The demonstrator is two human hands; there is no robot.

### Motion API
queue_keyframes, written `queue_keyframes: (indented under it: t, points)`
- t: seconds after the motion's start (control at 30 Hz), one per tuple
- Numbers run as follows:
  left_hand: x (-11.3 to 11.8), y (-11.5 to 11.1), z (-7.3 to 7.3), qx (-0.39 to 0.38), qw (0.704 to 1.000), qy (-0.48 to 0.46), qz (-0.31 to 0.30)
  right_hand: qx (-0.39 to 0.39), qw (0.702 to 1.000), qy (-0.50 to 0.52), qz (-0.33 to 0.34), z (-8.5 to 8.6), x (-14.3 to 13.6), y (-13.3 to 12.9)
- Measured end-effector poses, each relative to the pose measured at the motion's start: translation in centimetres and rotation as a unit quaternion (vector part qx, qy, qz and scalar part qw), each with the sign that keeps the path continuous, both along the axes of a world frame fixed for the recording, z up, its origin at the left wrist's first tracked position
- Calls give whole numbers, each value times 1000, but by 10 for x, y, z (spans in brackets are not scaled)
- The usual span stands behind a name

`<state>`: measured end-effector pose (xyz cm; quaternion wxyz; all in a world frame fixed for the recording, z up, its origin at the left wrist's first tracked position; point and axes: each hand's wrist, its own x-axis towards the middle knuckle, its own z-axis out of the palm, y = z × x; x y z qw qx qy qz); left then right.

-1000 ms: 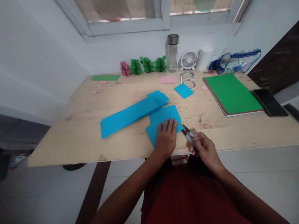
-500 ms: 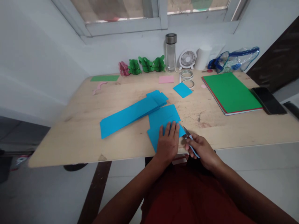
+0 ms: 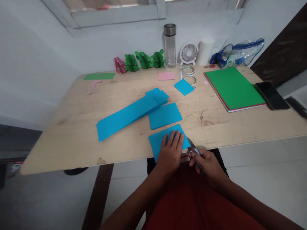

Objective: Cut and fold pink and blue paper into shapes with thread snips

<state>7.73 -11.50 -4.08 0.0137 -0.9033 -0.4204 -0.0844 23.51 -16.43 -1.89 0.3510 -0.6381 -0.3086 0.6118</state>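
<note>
- Our left hand (image 3: 170, 152) lies flat, fingers slightly spread, on the near blue sheet (image 3: 157, 140) at the table's (image 3: 76, 134) front edge.
- Our right hand (image 3: 205, 162) grips the scissors (image 3: 193, 146), blades at the sheet's right corner.

No legible text, label, brand, number or sign on anything in head view.
</note>
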Motion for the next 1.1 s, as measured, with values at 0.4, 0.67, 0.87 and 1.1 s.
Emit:
queue_keyframes:
  t: [0.4,0.67,0.87,1.1]
  points:
    - [-4,16,4,-31,999,9,23,-29,999,17,-26,-7,-3,-9]
    - [-4,16,6,-44,999,16,18,-22,998,-44,-31,-9,0,-15]
    - [-5,17,6,-45,999,14,10,2,996,-88,-12,-9,0,-8]
    - [-8,18,8,-54,998,14,-11,-7,996,-86,-13,-4,-2,-7]
